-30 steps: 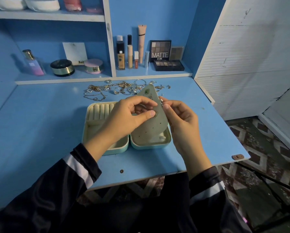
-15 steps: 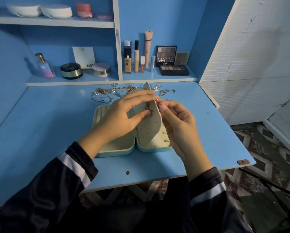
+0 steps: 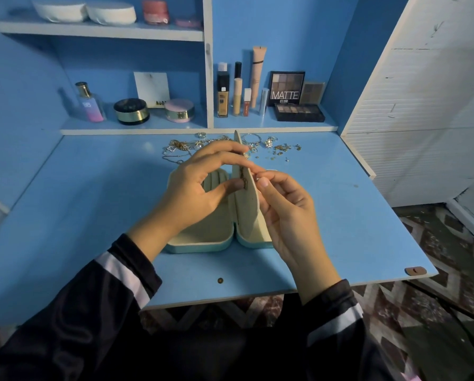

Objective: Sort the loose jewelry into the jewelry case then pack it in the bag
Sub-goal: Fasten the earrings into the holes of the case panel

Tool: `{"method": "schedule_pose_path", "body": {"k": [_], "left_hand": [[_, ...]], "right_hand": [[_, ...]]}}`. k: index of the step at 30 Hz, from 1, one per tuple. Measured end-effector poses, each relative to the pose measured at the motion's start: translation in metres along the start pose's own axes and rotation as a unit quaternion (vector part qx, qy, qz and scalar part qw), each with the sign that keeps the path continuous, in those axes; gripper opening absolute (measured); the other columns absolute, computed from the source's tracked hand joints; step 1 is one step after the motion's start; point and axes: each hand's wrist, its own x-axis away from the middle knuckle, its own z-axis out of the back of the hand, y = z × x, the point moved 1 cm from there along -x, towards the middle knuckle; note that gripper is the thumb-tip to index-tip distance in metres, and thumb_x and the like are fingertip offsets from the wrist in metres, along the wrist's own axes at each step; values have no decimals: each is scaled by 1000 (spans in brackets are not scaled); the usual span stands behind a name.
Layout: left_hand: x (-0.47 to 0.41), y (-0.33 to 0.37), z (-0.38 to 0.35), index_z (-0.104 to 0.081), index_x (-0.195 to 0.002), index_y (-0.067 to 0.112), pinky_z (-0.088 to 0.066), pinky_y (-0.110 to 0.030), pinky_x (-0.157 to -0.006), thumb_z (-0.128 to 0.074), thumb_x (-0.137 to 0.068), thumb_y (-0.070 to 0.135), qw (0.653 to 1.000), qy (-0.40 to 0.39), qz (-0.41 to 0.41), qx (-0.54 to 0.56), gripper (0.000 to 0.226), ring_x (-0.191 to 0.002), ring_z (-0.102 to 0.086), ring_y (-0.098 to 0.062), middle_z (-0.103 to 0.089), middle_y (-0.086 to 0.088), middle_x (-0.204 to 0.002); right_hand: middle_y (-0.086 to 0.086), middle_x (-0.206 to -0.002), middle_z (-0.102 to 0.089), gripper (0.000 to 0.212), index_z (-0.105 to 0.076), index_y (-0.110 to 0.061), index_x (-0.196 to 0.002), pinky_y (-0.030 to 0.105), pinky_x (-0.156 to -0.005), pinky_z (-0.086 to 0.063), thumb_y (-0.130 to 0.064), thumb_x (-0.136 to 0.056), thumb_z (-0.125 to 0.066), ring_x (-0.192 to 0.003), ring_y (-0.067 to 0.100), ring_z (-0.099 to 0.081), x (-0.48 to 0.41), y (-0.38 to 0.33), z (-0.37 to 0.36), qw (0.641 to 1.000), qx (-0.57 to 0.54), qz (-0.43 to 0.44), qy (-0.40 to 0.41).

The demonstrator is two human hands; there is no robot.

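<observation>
A mint jewelry case [image 3: 203, 240] lies open on the blue table [image 3: 93, 202]. Its cream earring panel [image 3: 253, 204] stands upright between the two halves. My left hand [image 3: 200, 185] grips the panel, fingers over its top edge and thumb against its left face, beside a small gold earring [image 3: 243, 182]. My right hand [image 3: 288, 213] is behind the panel's right face, with thumb and forefinger pinching a tiny piece at the earring's post. Loose gold chains, rings and studs [image 3: 181, 148] lie scattered behind the case. No bag is in view.
Shelves at the back hold a perfume bottle [image 3: 90, 105], compacts [image 3: 131, 111], foundation tubes [image 3: 237, 97] and eyeshadow palettes [image 3: 299, 112]. A white slatted panel [image 3: 422, 119] stands to the right. The table's front edge [image 3: 285, 292] is near my forearms, with patterned floor beyond it.
The earring panel has swung from lying tilted over the right half to standing nearly upright. Both hands moved with it and stay at the earring.
</observation>
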Motion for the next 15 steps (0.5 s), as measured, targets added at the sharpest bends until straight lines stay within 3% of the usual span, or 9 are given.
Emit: {"method": "schedule_pose_path", "body": {"k": [4, 10, 15], "left_hand": [[2, -3, 2, -66, -109, 14, -44, -35, -107, -69, -86, 10, 1000, 13, -4, 7, 24, -122, -56, -16, -60, -5, -124], [5, -8, 3, -65, -110, 13, -45, -47, -106, -69, -87, 11, 999, 11, 9, 49, 24, -123, -57, -22, -58, 0, -126], [6, -9, 3, -65, -110, 13, -46, -50, -105, -68, -87, 12, 998, 16, 11, 55, 23, -123, -57, -23, -58, 1, -126]], "right_hand": [[9, -98, -70, 18, -64, 3, -97, 33, -94, -52, -7, -82, -61, -97, 20, -66, 3, 7, -4, 1000, 15, 15, 6], [6, -96, -71, 18, -65, 2, -99, 33, -92, -50, -9, -85, -66, -95, 20, -65, 3, 11, -8, 999, 33, 11, 26], [6, -93, -71, 22, -65, 4, -99, 29, -88, -52, -10, -82, -65, -91, 18, -65, 3, 12, -11, 999, 27, 14, 37]]}}
